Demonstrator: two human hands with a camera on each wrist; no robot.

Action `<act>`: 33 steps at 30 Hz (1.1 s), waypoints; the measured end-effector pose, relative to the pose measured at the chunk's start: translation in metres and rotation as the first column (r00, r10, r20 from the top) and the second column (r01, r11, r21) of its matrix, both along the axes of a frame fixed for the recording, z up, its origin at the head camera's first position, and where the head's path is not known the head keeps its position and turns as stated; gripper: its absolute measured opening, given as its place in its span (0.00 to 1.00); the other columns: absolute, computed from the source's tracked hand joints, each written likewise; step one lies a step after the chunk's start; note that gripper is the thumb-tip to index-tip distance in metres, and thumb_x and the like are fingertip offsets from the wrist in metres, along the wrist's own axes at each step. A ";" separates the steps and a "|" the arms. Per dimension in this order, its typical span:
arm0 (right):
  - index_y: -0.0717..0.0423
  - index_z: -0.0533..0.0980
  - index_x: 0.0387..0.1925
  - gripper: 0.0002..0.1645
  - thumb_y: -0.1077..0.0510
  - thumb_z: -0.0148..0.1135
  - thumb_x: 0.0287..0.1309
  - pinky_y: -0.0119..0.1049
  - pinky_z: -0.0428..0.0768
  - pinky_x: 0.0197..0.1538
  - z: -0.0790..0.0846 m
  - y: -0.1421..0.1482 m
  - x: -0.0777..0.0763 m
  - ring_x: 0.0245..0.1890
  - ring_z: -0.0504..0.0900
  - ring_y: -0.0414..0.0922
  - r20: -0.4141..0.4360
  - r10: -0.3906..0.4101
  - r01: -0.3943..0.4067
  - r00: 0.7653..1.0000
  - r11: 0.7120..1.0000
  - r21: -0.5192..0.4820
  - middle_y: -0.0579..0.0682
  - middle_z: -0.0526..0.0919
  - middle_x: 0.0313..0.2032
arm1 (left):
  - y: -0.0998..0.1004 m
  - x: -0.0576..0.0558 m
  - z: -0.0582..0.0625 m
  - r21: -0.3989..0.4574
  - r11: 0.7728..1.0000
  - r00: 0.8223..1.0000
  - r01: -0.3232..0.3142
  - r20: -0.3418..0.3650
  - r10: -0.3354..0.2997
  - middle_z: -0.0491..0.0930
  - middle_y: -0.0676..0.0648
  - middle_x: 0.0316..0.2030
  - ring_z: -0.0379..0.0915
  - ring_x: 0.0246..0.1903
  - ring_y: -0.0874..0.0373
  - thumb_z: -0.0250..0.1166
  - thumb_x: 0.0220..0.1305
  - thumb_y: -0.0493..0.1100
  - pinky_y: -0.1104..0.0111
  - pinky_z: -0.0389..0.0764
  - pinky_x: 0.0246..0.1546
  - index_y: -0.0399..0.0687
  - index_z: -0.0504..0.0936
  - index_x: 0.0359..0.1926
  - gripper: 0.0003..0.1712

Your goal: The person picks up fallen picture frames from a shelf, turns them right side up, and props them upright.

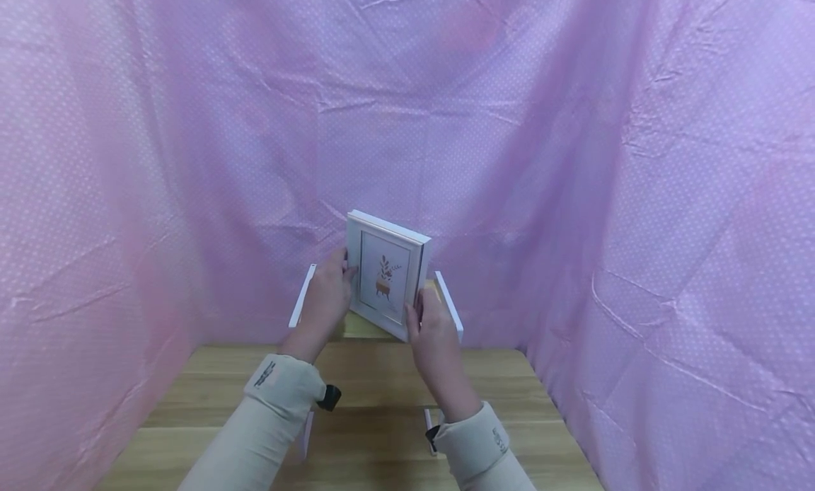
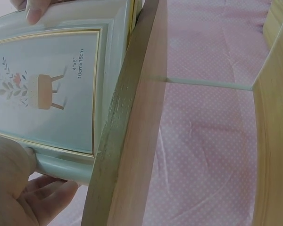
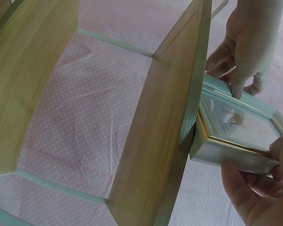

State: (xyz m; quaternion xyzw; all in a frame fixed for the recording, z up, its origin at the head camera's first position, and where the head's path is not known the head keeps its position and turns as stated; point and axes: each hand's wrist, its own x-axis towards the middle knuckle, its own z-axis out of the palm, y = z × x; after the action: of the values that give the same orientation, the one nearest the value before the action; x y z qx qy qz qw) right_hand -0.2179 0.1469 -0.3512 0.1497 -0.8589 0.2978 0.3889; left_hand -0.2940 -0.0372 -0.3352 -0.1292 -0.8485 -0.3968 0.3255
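Pink-lilac cloth (image 1: 395, 123), patterned with small pale dots, hung behind the table (image 1: 210, 406) and along its left and right, enclosing it on three sides. Creases ran all over the cloth, and a broad, darker fold fell behind the table towards the right. The table was of light wood, its grain and bands running from left to right. Over the table's far part stood a shelf (image 1: 363, 328) of pale wood with white rails (image 1: 449, 303) at its sides. Light fell softly, leaving the table's middle browner than its left.
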 end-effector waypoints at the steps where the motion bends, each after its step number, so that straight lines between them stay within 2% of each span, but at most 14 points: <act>1: 0.60 0.73 0.46 0.08 0.58 0.58 0.73 0.34 0.84 0.35 -0.001 0.000 0.000 0.36 0.84 0.46 0.002 -0.003 0.003 1.000 1.000 0.003 0.56 0.85 0.42 | 0.000 0.000 -0.001 -0.001 1.000 1.000 0.000 -0.002 0.000 0.81 0.35 0.50 0.80 0.50 0.39 0.58 0.75 0.39 0.50 0.83 0.47 0.39 0.70 0.63 0.19; 6: 0.60 0.74 0.49 0.12 0.56 0.58 0.73 0.31 0.85 0.36 -0.005 -0.002 0.001 0.41 0.87 0.48 0.011 -0.026 0.026 1.000 0.999 0.033 0.57 0.86 0.46 | -0.001 -0.003 -0.004 -0.010 1.000 1.000 -0.001 -0.004 0.001 0.82 0.35 0.49 0.81 0.49 0.38 0.58 0.76 0.41 0.49 0.84 0.45 0.41 0.71 0.63 0.19; 13: 0.60 0.73 0.48 0.12 0.55 0.57 0.74 0.33 0.83 0.32 -0.008 -0.003 0.002 0.35 0.85 0.46 -0.030 -0.068 0.070 0.997 0.996 0.060 0.56 0.86 0.42 | -0.002 -0.004 -0.003 -0.015 1.000 1.000 -0.008 -0.002 0.008 0.81 0.35 0.51 0.80 0.51 0.38 0.59 0.75 0.41 0.48 0.82 0.48 0.41 0.71 0.64 0.21; 22: 0.60 0.73 0.49 0.12 0.55 0.58 0.73 0.34 0.83 0.34 -0.005 -0.005 0.003 0.37 0.85 0.46 -0.016 -0.067 0.068 0.998 0.997 0.043 0.56 0.85 0.43 | -0.002 -0.003 -0.002 -0.017 1.000 1.000 -0.010 0.012 0.010 0.81 0.36 0.51 0.79 0.52 0.38 0.58 0.76 0.42 0.48 0.82 0.48 0.42 0.70 0.65 0.21; 27: 0.60 0.73 0.47 0.11 0.56 0.59 0.72 0.36 0.84 0.33 -0.005 -0.007 0.004 0.35 0.84 0.47 -0.035 -0.074 0.075 0.997 0.996 0.039 0.55 0.85 0.41 | -0.002 -0.004 -0.002 -0.024 1.000 1.000 -0.012 0.022 0.012 0.81 0.36 0.51 0.79 0.53 0.38 0.57 0.76 0.42 0.49 0.82 0.48 0.41 0.70 0.65 0.21; 33: 0.59 0.72 0.46 0.10 0.56 0.60 0.71 0.43 0.83 0.31 -0.009 -0.010 0.006 0.36 0.86 0.51 -0.069 -0.091 0.094 0.993 0.994 0.049 0.56 0.85 0.40 | -0.001 -0.005 -0.001 -0.025 1.000 0.999 -0.009 0.032 0.010 0.81 0.35 0.53 0.79 0.52 0.38 0.57 0.77 0.42 0.49 0.83 0.47 0.41 0.70 0.65 0.21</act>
State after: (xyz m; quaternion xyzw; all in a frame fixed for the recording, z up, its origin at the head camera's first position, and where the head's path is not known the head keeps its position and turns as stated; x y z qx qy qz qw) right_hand -0.2123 0.1374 -0.3598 0.1298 -0.8589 0.2516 0.4267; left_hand -0.2992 -0.0385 -0.3361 -0.1229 -0.8591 -0.3867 0.3120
